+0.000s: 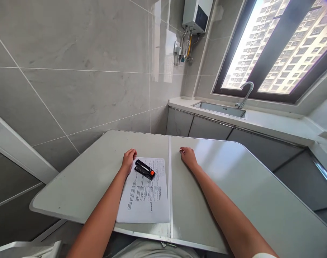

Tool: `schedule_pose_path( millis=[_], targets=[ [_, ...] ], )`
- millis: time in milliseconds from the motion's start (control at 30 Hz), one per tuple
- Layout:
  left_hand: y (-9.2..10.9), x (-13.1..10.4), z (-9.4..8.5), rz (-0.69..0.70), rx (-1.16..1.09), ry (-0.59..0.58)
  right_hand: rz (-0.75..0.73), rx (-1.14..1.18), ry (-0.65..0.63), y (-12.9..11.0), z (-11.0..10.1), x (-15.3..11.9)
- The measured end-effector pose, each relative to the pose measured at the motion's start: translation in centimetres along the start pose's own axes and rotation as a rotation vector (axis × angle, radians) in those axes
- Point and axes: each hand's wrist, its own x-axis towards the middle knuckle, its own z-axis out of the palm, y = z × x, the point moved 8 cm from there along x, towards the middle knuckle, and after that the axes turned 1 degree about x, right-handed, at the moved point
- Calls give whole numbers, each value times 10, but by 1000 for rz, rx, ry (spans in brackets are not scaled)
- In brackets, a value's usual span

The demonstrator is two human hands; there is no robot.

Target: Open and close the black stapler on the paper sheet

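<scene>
A printed stack of paper sheets (142, 208) lies on the folding table, just left of its centre seam. On the upper part of the sheets rests a black stapler (144, 169) with an orange-red piece at one end. My left hand (128, 159) is at the upper left edge of the paper, its fingers curled in, with no object showing in it. Across the seam, my right hand (189, 157) rests on the right half of the table with its fingers bent together; no held thing is visible. Neither hand touches the stapler.
The pale folding table (85, 186) has a metal seam (169, 186) down its middle. Behind it runs a counter (276, 123) with a sink (219, 108) and a faucet (245, 95). A grey tiled wall (85, 96) stands at the left, and a chair (31, 249) shows at lower left.
</scene>
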Motion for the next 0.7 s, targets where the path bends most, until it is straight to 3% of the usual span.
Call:
schedule_pose_path(
  millis=[200,333,533,633,700],
  targets=[
    [-3,2,0,2,30,3,-116,90,-97,-126,72,30],
    [-2,2,-2,12,58,8,-150,115,-131,-181,99,51],
    [-3,1,-1,17,98,3,-135,98,-177,-198,117,57],
    [-2,0,-1,19,99,1,-122,69,-159,-182,104,55],
    [-2,-2,0,23,100,-7,-89,31,-130,-156,84,52]
  ],
)
